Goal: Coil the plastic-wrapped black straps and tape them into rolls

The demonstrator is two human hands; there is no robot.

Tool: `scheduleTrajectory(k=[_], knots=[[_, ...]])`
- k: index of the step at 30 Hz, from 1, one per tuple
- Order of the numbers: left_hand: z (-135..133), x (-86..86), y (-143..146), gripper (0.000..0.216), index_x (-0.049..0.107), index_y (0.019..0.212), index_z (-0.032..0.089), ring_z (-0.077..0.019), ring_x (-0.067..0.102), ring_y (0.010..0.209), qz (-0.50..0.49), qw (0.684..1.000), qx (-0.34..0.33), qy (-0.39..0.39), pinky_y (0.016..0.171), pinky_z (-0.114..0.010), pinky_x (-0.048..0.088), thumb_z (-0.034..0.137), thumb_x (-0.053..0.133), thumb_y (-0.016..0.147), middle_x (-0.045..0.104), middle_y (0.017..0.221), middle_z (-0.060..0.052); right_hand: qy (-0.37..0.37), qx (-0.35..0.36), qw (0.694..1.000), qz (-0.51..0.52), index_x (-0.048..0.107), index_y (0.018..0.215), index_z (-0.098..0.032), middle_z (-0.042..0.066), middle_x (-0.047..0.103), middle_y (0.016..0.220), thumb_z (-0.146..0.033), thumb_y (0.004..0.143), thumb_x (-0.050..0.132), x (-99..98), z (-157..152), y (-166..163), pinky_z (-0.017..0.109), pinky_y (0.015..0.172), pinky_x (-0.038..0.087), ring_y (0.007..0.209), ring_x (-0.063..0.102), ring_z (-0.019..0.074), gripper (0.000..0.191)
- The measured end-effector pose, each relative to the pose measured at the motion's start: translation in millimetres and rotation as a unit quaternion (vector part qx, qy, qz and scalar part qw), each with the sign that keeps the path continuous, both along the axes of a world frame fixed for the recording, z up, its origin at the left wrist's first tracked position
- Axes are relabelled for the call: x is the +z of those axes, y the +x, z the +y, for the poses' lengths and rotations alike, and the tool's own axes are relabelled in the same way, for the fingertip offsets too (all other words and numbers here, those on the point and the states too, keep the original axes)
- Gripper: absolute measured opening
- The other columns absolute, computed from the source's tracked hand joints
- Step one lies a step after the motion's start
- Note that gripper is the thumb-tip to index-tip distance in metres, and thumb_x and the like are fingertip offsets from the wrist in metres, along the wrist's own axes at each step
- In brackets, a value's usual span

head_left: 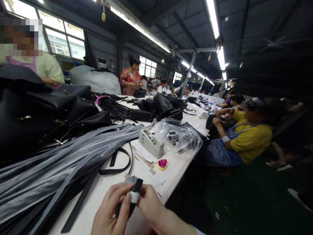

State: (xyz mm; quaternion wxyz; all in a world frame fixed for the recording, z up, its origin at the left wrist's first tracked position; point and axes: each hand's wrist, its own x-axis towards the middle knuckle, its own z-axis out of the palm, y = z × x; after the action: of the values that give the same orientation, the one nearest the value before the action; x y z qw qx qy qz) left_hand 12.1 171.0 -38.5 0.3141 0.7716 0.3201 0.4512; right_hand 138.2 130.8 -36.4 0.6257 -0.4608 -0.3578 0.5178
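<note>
Near the table's front edge, my left hand [111, 209] pinches a short black strap end [138, 185] with a white band [134, 197] around it. My right hand [151, 204] grips the same black strap from the other side; its fingertips are partly hidden behind it. Grey wrapping shows at the top of the bundle, and its lower part is covered by my fingers. Just beyond my hands lie white and brown paper strips [146, 163]. A looped black strap [119, 168] rests on the table to the left.
Long black straps in grey wrapping [80, 153] spread across the left. Behind the paper strips stand a tape dispenser [151, 143] and a small yellow dish [162, 164] with pink stuff. Clear plastic [181, 135], black bags [39, 111] and a seated co-worker in yellow [251, 140] surround the table.
</note>
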Motion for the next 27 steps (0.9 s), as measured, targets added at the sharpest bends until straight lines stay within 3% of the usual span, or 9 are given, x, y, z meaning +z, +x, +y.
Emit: scheduleTrajectory(k=[4,7,9,11,14,16,20,23,27], knots=[[2,-7.8,4,0.030,0.066,0.113,0.033,-0.0269,0.061,0.112,0.036,0.998,-0.014,0.051,0.093,-0.038,0.054,0.033,0.055,0.086,0.058,0.125,-0.008,0.029,0.050,0.998,0.032,0.068,0.106,-0.016,0.005,0.068,0.088,-0.031,0.068,0.072,14.3,-16,12,0.035,0.083,0.049,0.083,0.063,0.0204,0.041],[2,-20.5,6,0.047,0.052,0.132,0.032,-0.0295,0.053,0.125,0.080,0.992,-0.037,0.087,0.101,-0.042,0.050,0.030,0.056,0.086,0.050,0.139,-0.011,0.013,-0.102,0.980,-0.170,0.065,0.105,-0.015,0.008,0.067,0.095,-0.030,0.072,0.069,17.1,-16,38,0.037,0.085,0.050,0.091,0.063,0.0231,0.036],[5,-35.0,7,0.055,0.044,0.138,0.029,-0.0310,0.051,0.127,0.114,0.986,-0.034,0.114,0.101,-0.045,0.050,0.032,0.058,0.085,0.047,0.142,-0.013,0.064,-0.244,0.905,-0.344,0.063,0.107,-0.016,0.010,0.065,0.103,-0.030,0.074,0.068,21.0,-7,70,0.041,0.092,0.047,0.100,0.060,0.0252,0.036],[11,-51.5,8,0.056,0.044,0.137,0.027,-0.0316,0.052,0.126,0.142,0.978,-0.035,0.147,0.099,-0.046,0.052,0.034,0.059,0.084,0.049,0.141,-0.014,0.112,-0.352,0.799,-0.474,0.061,0.109,-0.016,0.013,0.062,0.109,-0.031,0.077,0.066,33.0,8,114,0.043,0.098,0.044,0.106,0.056,0.0267,0.035],[19,-70.6,12,0.047,0.052,0.129,0.025,-0.0302,0.059,0.119,0.165,0.969,-0.036,0.179,0.093,-0.045,0.056,0.035,0.059,0.084,0.055,0.133,-0.013,0.107,-0.434,0.672,-0.590,0.063,0.101,-0.013,0.017,0.062,0.110,-0.031,0.078,0.064,67.6,35,187,0.047,0.097,0.044,0.107,0.054,0.0292,0.029],[21,-75.9,16,0.039,0.058,0.122,0.025,-0.0292,0.062,0.114,0.180,0.968,-0.030,0.173,0.092,-0.045,0.057,0.034,0.058,0.084,0.059,0.129,-0.012,0.078,-0.435,0.633,-0.636,0.064,0.089,-0.013,0.017,0.063,0.104,-0.029,0.073,0.067,94.5,52,225,0.047,0.095,0.045,0.102,0.055,0.0293,0.022],[20,-74.8,19,0.027,0.065,0.110,0.024,-0.0280,0.064,0.111,0.223,0.966,-0.017,0.130,0.092,-0.046,0.056,0.030,0.055,0.085,0.063,0.124,-0.011,0.134,-0.428,0.613,-0.651,0.064,0.094,-0.016,0.013,0.063,0.109,-0.024,0.080,0.061,124.9,75,252,0.046,0.100,0.040,0.108,0.054,0.0266,0.017],[18,-72.8,20,0.027,0.066,0.109,0.023,-0.0273,0.064,0.111,0.246,0.960,-0.005,0.131,0.092,-0.045,0.057,0.028,0.054,0.086,0.064,0.123,-0.012,0.195,-0.368,0.623,-0.662,0.064,0.095,-0.018,0.010,0.064,0.108,-0.020,0.085,0.054,107.4,83,245,0.041,0.100,0.041,0.107,0.055,0.0231,0.015],[16,-73.9,20,0.029,0.064,0.112,0.024,-0.0269,0.066,0.109,0.269,0.948,0.005,0.172,0.089,-0.043,0.059,0.033,0.058,0.085,0.066,0.122,-0.010,0.078,-0.303,0.629,-0.711,0.068,0.104,-0.018,0.014,0.057,0.123,-0.018,0.082,0.057,38.7,95,250,0.045,0.102,0.038,0.117,0.048,0.0278,0.025]])
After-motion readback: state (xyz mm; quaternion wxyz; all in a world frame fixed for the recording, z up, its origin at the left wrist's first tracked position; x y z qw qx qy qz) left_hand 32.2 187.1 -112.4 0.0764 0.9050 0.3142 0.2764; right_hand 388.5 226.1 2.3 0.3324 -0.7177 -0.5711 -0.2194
